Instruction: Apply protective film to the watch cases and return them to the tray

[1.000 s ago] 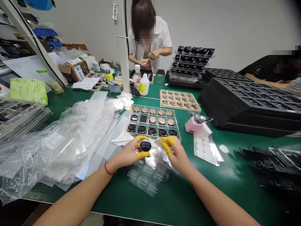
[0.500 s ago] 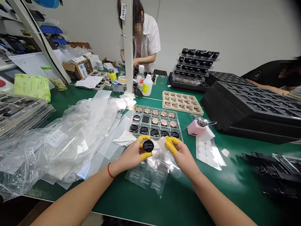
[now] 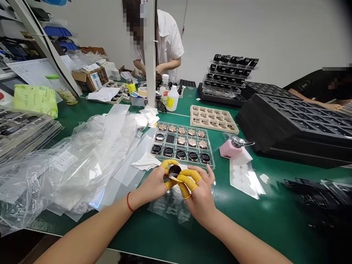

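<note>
Between the yellow-cotted fingers of my left hand (image 3: 156,180), closed on its rim, is a round watch head (image 3: 174,170) with a dark, shiny face. My right hand (image 3: 198,189), also in yellow finger cots, pinches a thin pale piece (image 3: 175,179) against the lower edge of that face. Its exact kind I cannot make out. Below the hands lies a clear film sheet (image 3: 166,208) printed with white text. Just beyond them is a clear tray (image 3: 211,156) of watch heads, some with black text-covered faces, others rose gold.
Plastic bags (image 3: 82,161) cover the left side. A pink pump bottle (image 3: 230,149) and a sheet of round white stickers (image 3: 241,178) lie to the right, near black stacked trays (image 3: 275,135). A beige tray (image 3: 214,119) sits farther back. Two people work nearby.
My right hand has moved left and turned over, bringing the pale piece onto the watch head. The white lettering on that face no longer shows. The person opposite has leaned left.
</note>
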Motion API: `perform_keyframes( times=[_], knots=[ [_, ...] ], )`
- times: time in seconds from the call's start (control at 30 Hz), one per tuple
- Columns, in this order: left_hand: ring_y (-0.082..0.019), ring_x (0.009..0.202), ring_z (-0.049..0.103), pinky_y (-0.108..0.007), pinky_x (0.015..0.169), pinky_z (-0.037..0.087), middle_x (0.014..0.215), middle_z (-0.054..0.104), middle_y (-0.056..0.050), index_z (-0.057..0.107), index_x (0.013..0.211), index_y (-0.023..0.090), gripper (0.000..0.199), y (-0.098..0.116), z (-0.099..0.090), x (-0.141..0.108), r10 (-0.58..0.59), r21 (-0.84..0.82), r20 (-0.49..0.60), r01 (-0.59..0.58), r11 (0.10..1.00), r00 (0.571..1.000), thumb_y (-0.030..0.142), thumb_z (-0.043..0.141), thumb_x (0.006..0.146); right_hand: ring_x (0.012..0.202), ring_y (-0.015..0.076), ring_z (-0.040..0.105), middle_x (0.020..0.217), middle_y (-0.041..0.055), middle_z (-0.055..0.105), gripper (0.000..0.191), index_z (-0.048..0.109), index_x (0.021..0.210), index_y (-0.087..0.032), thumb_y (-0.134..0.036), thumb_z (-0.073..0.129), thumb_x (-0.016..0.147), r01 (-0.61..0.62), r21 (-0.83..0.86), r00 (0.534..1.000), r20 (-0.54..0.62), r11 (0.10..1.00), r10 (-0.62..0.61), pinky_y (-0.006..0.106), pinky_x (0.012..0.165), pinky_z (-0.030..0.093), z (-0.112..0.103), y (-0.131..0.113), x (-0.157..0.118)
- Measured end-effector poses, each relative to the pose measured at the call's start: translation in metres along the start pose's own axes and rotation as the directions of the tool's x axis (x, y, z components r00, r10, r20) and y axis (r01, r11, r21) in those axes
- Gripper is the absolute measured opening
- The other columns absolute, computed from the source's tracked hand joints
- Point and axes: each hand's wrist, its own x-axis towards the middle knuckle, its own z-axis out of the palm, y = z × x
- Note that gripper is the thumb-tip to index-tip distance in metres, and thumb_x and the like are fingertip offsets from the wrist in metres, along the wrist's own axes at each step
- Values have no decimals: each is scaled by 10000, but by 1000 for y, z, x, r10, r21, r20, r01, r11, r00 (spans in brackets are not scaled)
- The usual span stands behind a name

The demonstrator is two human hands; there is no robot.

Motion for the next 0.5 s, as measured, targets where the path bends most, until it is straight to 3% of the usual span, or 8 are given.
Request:
perform_keyframes(
  times=[0.1,0.27,0.5],
  knots=[
    [-168,836,620,-280,733,509,979,627,-31,446,1140,218,405,-1,1,-1,-4,-22,19,5,1000,1000,211,592,762,1006,221,523,890,-10,658,116,602,884,-274,-184,555,828,0,-13,1000,-11,1000,0,561,1031,142,4,1,0],
    [-177,907,615,-293,792,513,1082,601,-52,455,1165,217,409,-2,4,-3,14,-44,52,-12,999,999,204,580,776,938,194,531,832,-11,633,153,583,883,-261,-137,526,815,1,11,999,-54,1000,0,532,1025,189,10,8,3],
    [-196,879,614,-315,776,507,1018,610,-59,491,1141,207,352,0,5,-3,25,-21,125,-23,1000,992,247,569,800,881,199,504,857,8,605,226,584,919,-274,-122,479,789,-65,-29,997,28,997,66,493,999,239,7,18,11]
  ],
)
